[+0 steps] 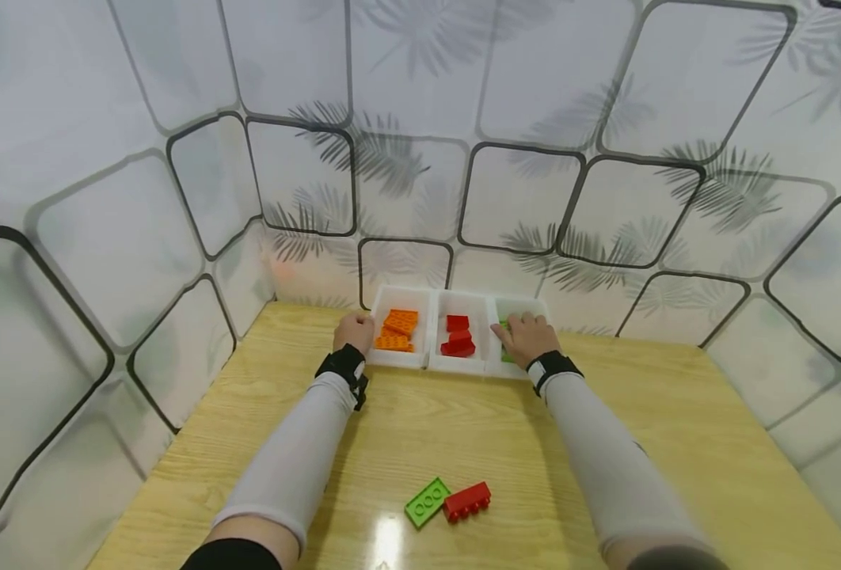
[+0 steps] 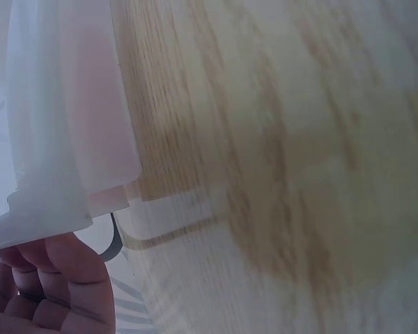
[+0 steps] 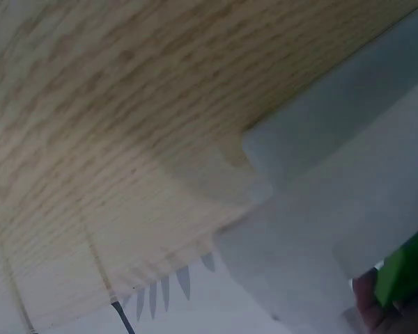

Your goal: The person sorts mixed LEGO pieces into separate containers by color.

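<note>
At the left end of a row of white bins, my left hand (image 1: 354, 329) grips the outer edge of the left bin (image 1: 397, 360); the left wrist view has its curled fingers (image 2: 83, 268) at the rim. Orange bricks (image 1: 401, 321) lie in that bin. My right hand (image 1: 529, 339) reaches into the right bin (image 1: 523, 305), which has green bricks in it. In the right wrist view its fingers close around a green brick (image 3: 404, 268), partly out of frame. Red bricks (image 1: 458, 342) sit in the middle bin (image 1: 463, 298), between the hands.
Near the front of the wooden table (image 1: 363, 459) lie a green brick (image 1: 428, 502) with its hollow side up and a red brick (image 1: 467, 502) on its side, end to end. A patterned curtain (image 1: 406, 190) hangs close behind the bins and along both sides.
</note>
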{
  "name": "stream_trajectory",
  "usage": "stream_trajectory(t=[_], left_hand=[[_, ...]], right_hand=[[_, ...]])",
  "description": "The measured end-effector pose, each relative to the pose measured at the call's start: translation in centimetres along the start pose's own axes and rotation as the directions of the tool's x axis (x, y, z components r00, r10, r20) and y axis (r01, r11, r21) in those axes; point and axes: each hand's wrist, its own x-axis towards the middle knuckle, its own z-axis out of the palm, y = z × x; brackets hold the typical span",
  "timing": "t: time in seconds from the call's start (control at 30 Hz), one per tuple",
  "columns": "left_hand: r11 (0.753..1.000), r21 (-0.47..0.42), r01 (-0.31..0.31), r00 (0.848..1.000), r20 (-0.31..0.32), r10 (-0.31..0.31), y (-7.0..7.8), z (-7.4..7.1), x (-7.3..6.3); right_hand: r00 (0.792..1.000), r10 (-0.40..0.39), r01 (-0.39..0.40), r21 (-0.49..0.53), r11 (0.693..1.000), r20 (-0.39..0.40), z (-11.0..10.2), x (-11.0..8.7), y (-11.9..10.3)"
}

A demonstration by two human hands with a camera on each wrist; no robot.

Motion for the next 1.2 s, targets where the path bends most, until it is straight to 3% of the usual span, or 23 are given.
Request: stream_trajectory(t=[0.17, 0.37, 0.53, 0.63, 0.77, 0.87, 1.0, 1.1, 1.2], left_hand=[[1.000, -0.003, 0.006, 1.000, 0.004, -0.006, 0.0, 0.0, 0.1], [1.000, 0.008, 0.002, 1.000, 0.015, -0.002, -0.2, 0.2, 0.3], [1.000, 0.009, 0.004, 0.999, 0.048, -0.004, 0.1, -0.2, -0.2], [1.000, 0.009, 0.007, 0.998, 0.056, -0.008, 0.2, -0.4, -0.3], [1.000, -0.013, 0.008, 0.999, 0.043, -0.008, 0.4, -0.6, -0.3], [1.000, -0.006, 0.008, 0.999, 0.038, -0.008, 0.3, -0.6, 0.0], [1.000, 0.007, 0.005, 0.999, 0.041, -0.005, 0.1, -0.5, 0.3], [1.000, 0.000, 0.001, 0.999, 0.047, -0.001, 0.1, -0.5, 0.2], [1.000, -0.001, 0.004, 0.999, 0.050, -0.004, 0.2, -0.5, 0.1]], right_hand=[[0.998, -0.018, 0.014, 0.071, 0.997, 0.057, 0.0, 0.1, 0.5], [0.995, -0.007, 0.002, 0.053, 0.999, 0.103, -0.6, -0.4, 1.0], [0.992, 0.008, -0.012, 0.037, 0.999, 0.129, -2.3, -1.4, -0.1], [0.991, -0.039, 0.036, 0.026, 0.999, 0.131, -3.6, -2.1, -1.6], [0.977, -0.169, 0.168, 0.024, 0.986, 0.131, -5.1, -3.9, -4.2], [0.941, -0.302, 0.295, 0.065, 0.953, 0.150, -6.1, -6.4, -6.6], [0.855, -0.469, 0.441, 0.166, 0.882, 0.221, -7.1, -10.5, -9.5], [0.792, -0.541, 0.497, 0.217, 0.840, 0.282, -7.7, -12.9, -11.1], [0.747, -0.570, 0.521, 0.230, 0.822, 0.344, -8.0, -14.7, -12.1]])
